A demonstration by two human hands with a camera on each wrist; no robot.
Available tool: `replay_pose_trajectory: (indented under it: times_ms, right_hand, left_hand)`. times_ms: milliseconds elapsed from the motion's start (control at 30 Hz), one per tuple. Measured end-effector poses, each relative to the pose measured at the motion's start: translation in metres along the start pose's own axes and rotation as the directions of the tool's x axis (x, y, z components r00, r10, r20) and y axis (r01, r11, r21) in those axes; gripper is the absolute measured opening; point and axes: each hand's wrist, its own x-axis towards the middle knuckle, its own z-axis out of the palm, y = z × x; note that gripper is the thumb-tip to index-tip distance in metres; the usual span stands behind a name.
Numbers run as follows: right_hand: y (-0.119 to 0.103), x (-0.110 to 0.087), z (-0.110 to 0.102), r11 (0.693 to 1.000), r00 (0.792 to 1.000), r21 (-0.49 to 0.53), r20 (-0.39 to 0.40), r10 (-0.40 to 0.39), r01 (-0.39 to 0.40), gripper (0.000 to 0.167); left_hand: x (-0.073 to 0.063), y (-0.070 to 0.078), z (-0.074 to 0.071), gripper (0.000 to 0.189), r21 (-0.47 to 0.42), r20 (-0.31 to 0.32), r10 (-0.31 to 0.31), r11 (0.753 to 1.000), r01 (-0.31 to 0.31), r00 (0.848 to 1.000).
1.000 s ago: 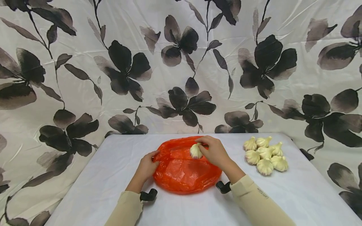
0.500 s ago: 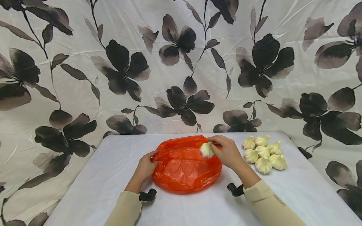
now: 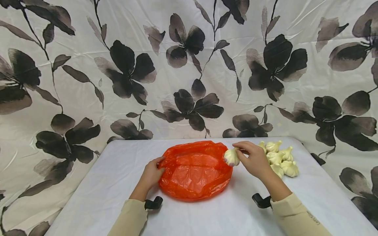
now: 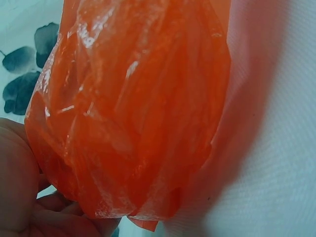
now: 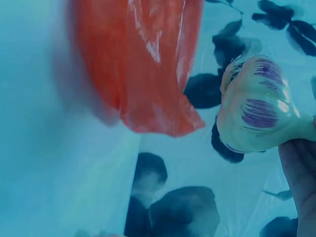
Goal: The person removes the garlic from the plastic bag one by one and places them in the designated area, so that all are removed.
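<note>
A red plastic bag [image 3: 192, 177] lies spread on the table with its mouth facing up. My left hand [image 3: 151, 173] pinches the bag's left edge, fingers and thumb on either side of the film. Held by its stem, a garlic bulb [image 3: 231, 157] hangs from the fingers of my right hand [image 3: 254, 159], overlapping the bag's right rim in the head view. Purple streaks mark the bulb [image 5: 259, 103] in the right wrist view, where it is apart from the bag [image 5: 153, 74].
Several more garlic bulbs [image 3: 287, 164] sit grouped on the right of the white-covered table [image 3: 118, 164], partly hidden behind my right hand. A flower-printed cloth [image 3: 189, 65] hangs behind the table's back edge.
My right hand has moved right with the garlic bulb, from over the bag to its right rim. The left hand keeps its place on the bag.
</note>
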Motion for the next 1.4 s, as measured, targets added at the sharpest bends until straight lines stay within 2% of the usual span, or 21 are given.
replay_pose_trajectory:
  times_ms: [700,1033,1400]
  right_hand:
    - [0.028,-0.037,-0.066,0.986,0.996,-0.160,-0.084,0.037,-0.050,0.024]
    - [0.042,-0.050,-0.091,0.972,0.984,-0.173,-0.110,0.140,-0.158,0.021]
    - [0.055,-0.066,-0.114,0.913,0.938,-0.215,-0.106,0.331,-0.347,0.021]
  left_hand:
    - [0.001,-0.002,0.000,0.055,-0.010,0.003,-0.002,1.000,0.002,1.000]
    - [-0.001,0.000,-0.001,0.056,-0.026,0.003,-0.025,0.999,0.025,1.000]
    - [-0.001,-0.001,-0.002,0.055,-0.022,0.004,-0.001,1.000,0.001,1.000]
